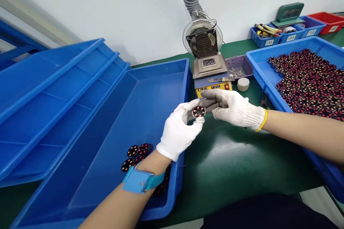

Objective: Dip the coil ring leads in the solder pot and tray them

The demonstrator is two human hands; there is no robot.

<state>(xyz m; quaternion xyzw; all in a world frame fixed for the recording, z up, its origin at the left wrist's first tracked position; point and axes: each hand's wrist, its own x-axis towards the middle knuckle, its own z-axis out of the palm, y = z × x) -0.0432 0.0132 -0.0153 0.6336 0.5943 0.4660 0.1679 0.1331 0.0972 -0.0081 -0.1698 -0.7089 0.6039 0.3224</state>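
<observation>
My left hand (181, 125), in a white glove, pinches a small round stator (199, 112) between thumb and fingers. The stator is black with a ring of copper-coloured coils, and its face is turned toward me. Close beside it on the right is my right hand (228, 105), in a knit glove with greyed fingertips. Its fingers are stretched out toward the stator; whether they touch it is unclear. Just behind both hands stands a solder pot (212, 85) with a square silvery bath. A flat metal scraper (220, 79) lies across its front.
Left, a blue tray (150, 78) holds several stators (133, 151), beside tilted blue trays (67, 89). A right-hand tray (258, 66) holds a heap of them. Behind are a fume fan (203, 43), purple bin (248, 65), round white container (243, 84), tool boxes (268, 42) and clock (290, 11).
</observation>
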